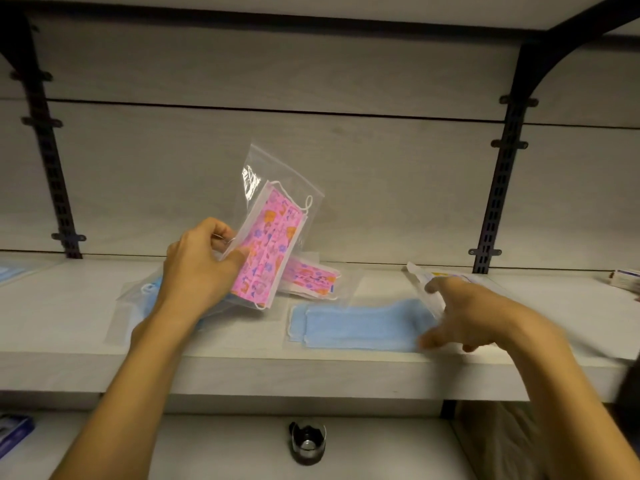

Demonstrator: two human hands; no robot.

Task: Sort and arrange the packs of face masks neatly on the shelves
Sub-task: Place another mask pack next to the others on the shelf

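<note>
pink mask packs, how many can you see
2: one pink mask pack held tilted above the shelf by the left hand; a second pink pack lying on the shelf behind it. More may be hidden underneath.

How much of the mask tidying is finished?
Not much yet. One pink pack lies on the shelf already. The left hand holds another pink printed pack up. The right hand reaches over a blue pack; blue packs still lie scattered.
</note>
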